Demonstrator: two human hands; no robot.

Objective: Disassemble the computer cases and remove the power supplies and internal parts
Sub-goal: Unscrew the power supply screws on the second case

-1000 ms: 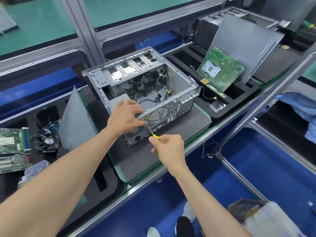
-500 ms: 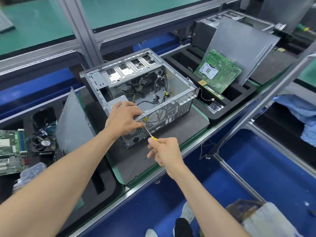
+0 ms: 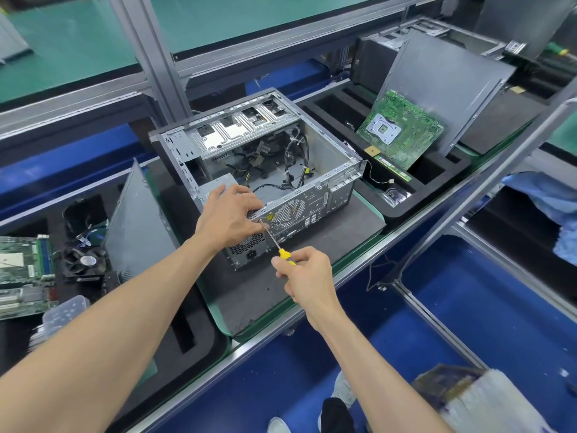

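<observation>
An open grey computer case (image 3: 340, 170) lies on a dark foam mat (image 3: 352, 223), its rear panel facing me and loose cables inside. The power supply (image 3: 246, 253) sits in the near-left corner, its vent and socket showing. My left hand (image 3: 229, 217) grips the top edge of the rear panel above the power supply, thumb near the screwdriver tip. My right hand (image 3: 304, 276) holds a yellow-handled screwdriver (image 3: 274, 240) whose shaft points up-left to a screw at the rear panel's top edge.
A green motherboard (image 3: 401, 129) leans on a grey side panel (image 3: 443, 98) in a black foam tray at the right. At the left stand another side panel (image 3: 137, 223), a fan (image 3: 82, 260), a circuit board (image 3: 22, 276) and a clear plastic box (image 3: 64, 314).
The screwdriver tip stays at the rear panel's top edge. Both hands have kept their hold and scarcely shifted; only the camera view drifted slightly.
</observation>
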